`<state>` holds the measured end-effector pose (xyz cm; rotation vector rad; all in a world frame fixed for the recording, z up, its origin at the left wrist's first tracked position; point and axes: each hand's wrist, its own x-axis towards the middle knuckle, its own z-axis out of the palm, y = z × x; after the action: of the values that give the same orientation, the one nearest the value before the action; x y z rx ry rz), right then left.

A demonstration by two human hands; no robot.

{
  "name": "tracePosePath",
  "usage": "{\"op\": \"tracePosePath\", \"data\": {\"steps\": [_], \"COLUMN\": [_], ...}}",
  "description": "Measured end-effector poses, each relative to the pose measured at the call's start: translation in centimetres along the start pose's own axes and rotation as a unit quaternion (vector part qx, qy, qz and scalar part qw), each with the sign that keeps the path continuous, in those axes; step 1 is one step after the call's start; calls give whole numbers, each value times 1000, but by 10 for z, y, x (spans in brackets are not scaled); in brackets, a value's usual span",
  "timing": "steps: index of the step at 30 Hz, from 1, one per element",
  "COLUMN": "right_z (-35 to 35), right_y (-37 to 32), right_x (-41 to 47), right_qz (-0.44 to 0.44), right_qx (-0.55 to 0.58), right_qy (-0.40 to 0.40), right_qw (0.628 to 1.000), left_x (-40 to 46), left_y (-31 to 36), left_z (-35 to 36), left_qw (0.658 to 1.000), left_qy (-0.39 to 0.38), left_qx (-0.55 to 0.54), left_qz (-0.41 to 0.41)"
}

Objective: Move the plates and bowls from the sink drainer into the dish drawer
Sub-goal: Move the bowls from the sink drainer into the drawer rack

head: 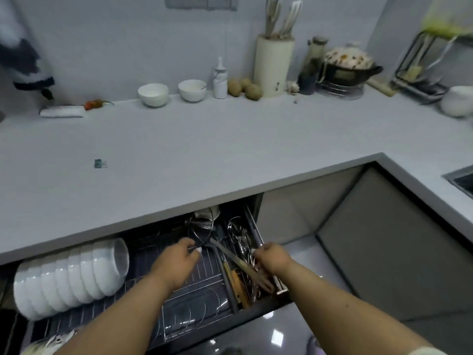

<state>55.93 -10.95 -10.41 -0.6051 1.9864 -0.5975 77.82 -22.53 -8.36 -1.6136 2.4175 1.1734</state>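
Note:
The dish drawer (197, 319) stands pulled out under the counter, lined with wire racks. A row of white bowls (69, 275) lies on its side in the drawer's left part. My left hand (176, 262) is over the middle rack, its fingers closed on the wire handle of a metal strainer (201, 230). My right hand (272, 258) reaches into the cutlery compartment (243, 254) on the right, fingers curled among the spoons and wooden-handled utensils; what it holds is unclear. The sink (460, 181) shows only as a corner at the far right; no drainer is visible.
The white counter (204, 155) spans the view, its front edge overhanging the drawer. Along the back wall stand two white bowls (153, 94), a bottle, potatoes, a knife holder (273, 65), a lidded pot (349, 65). A grey corner cabinet (384, 239) is to the right.

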Motion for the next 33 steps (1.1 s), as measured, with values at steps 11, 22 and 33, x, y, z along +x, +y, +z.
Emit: {"op": "tracePosePath", "data": {"steps": [11,22,33], "right_z": [-141,-334,-546], "right_y": [33,125,231], "right_x": [8,11,-2], "right_qz": [-54,-10,17], "right_qx": [252,338,413], "right_qy": [110,281,448], "right_qw": [960,898,792], "left_x": [39,84,94], "left_y": [200,397,570], "left_z": [65,168,302], "left_qw": [989,971,934], "left_qy": [-45,-146,-262], "left_qx": [-96,-86,-146], "left_qz": [104,166,194]}}
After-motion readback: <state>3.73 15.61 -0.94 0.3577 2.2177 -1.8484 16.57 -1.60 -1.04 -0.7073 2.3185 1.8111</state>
